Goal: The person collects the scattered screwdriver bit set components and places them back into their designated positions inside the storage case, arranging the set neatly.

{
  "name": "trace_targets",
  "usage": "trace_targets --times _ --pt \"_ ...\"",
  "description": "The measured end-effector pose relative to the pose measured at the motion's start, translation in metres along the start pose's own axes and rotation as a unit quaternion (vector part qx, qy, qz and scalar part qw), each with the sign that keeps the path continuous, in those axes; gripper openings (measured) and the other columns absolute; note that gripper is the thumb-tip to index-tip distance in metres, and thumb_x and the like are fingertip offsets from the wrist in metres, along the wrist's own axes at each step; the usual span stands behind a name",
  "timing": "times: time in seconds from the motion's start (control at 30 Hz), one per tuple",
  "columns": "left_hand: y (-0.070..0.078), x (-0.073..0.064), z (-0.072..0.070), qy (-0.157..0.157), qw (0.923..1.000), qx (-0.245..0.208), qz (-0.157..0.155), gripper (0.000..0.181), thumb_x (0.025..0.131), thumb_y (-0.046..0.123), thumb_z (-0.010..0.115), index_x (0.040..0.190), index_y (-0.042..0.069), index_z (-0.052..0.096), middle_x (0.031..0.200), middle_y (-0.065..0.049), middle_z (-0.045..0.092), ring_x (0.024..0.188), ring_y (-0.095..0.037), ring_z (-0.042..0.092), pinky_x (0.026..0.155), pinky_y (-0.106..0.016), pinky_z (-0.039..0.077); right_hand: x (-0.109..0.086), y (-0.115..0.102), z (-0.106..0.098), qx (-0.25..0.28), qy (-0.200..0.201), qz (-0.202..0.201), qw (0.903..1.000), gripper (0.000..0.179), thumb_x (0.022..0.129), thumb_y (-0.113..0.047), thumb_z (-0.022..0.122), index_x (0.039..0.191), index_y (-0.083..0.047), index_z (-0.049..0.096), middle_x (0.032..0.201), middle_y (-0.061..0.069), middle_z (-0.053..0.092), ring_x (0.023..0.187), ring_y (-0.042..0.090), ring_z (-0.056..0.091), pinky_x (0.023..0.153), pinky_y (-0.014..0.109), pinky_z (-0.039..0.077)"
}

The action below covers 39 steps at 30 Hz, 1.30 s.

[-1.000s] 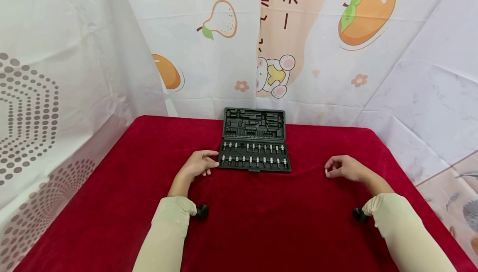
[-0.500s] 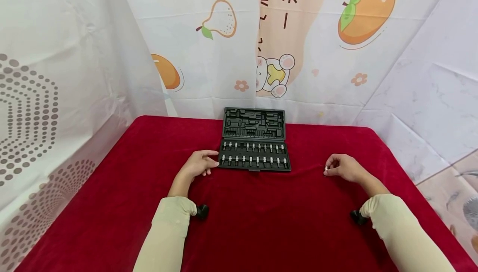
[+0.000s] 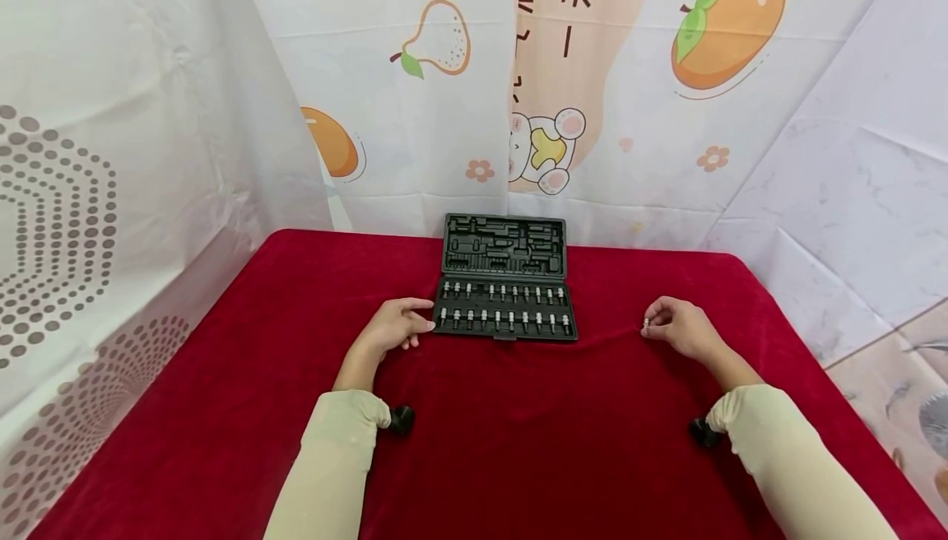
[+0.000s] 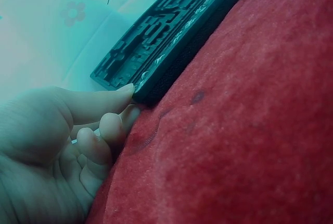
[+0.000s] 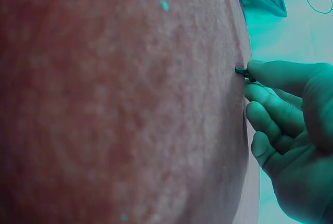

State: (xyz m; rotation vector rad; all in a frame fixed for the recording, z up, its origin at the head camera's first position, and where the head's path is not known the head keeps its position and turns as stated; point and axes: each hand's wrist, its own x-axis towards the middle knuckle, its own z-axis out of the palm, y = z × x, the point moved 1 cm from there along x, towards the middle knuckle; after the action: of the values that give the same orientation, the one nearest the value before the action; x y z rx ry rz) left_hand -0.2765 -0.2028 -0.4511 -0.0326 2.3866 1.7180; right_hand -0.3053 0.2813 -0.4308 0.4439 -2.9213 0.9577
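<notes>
A black plastic tool case (image 3: 506, 336) lies unfolded on the red cloth, with two rows of silver-topped bit sockets (image 3: 511, 319) in its near half. One place in the back row, left of centre, holds no socket. My left hand (image 3: 391, 326) touches the case's left edge with thumb and index finger; in the left wrist view the thumb rests at the case corner (image 4: 143, 96). Off to the right of the case, my right hand (image 3: 685, 328) pinches a small bit socket (image 3: 647, 323) between thumb and fingertips. Its dark end (image 5: 241, 71) sticks out past the thumb in the right wrist view.
The case's moulded lid (image 3: 504, 245) stands tilted up behind the sockets. Red velvet cloth (image 3: 548, 441) covers the table, and printed curtains (image 3: 629, 153) hang along its back and sides. A black wrist device (image 3: 401, 420) sits below the left sleeve.
My right hand has moved a little away from me, up in the head view, with the pinched bit socket turning slightly between its fingertips. The left hand and case have stayed put.
</notes>
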Motion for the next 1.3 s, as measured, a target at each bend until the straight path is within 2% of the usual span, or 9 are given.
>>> trace_targets --times 0.2,0.43,0.57,0.9,1.3 --pt "0.001 -0.001 0.000 -0.001 1.0000 -0.002 0.000 0.047 0.089 0.004 0.069 0.134 0.000 0.057 0.095 -0.013 0.071 0.051 -0.013 0.053 0.046 -0.022 0.043 0.004 -0.002 0.006 -0.005 0.015 0.001 0.9999 0.016 0.081 -0.009 0.078 0.090 -0.005 0.066 0.079 0.002 0.068 0.075 0.015 0.060 0.066 0.029 0.043" --pt "0.000 0.000 0.000 -0.002 1.0000 0.004 -0.002 0.046 0.089 0.005 0.069 0.134 0.000 0.057 0.094 -0.011 0.070 0.051 -0.013 0.054 0.047 -0.023 0.044 0.009 -0.005 0.015 -0.006 0.045 0.033 0.9985 0.017 0.085 -0.009 0.073 0.099 -0.003 0.068 0.084 0.005 0.069 0.078 0.020 0.061 0.069 0.034 0.045" --pt "0.000 0.000 0.000 0.001 1.0000 0.006 -0.003 0.046 0.089 0.005 0.070 0.133 0.001 0.057 0.094 -0.011 0.070 0.051 -0.013 0.054 0.047 -0.023 0.044 0.015 -0.010 0.018 0.001 0.060 0.038 0.9975 0.017 0.085 -0.008 0.073 0.100 -0.002 0.068 0.085 0.006 0.069 0.078 0.021 0.061 0.071 0.034 0.045" --pt "0.000 0.000 0.000 0.002 1.0000 0.003 -0.003 0.046 0.089 0.006 0.070 0.133 0.001 0.058 0.094 -0.012 0.070 0.051 -0.013 0.053 0.047 -0.023 0.043 0.027 -0.025 0.028 0.004 0.064 0.026 0.9976 0.016 0.084 -0.006 0.073 0.098 0.000 0.069 0.083 0.007 0.070 0.079 0.024 0.063 0.071 0.035 0.045" --pt "0.001 0.000 0.000 -0.002 1.0000 0.008 -0.001 0.046 0.089 0.006 0.070 0.133 0.001 0.057 0.095 -0.012 0.071 0.052 -0.013 0.054 0.047 -0.023 0.044 0.039 -0.044 0.045 0.030 0.074 0.042 0.9959 0.017 0.088 -0.010 0.073 0.101 -0.001 0.069 0.090 0.011 0.071 0.084 0.027 0.065 0.072 0.035 0.048"
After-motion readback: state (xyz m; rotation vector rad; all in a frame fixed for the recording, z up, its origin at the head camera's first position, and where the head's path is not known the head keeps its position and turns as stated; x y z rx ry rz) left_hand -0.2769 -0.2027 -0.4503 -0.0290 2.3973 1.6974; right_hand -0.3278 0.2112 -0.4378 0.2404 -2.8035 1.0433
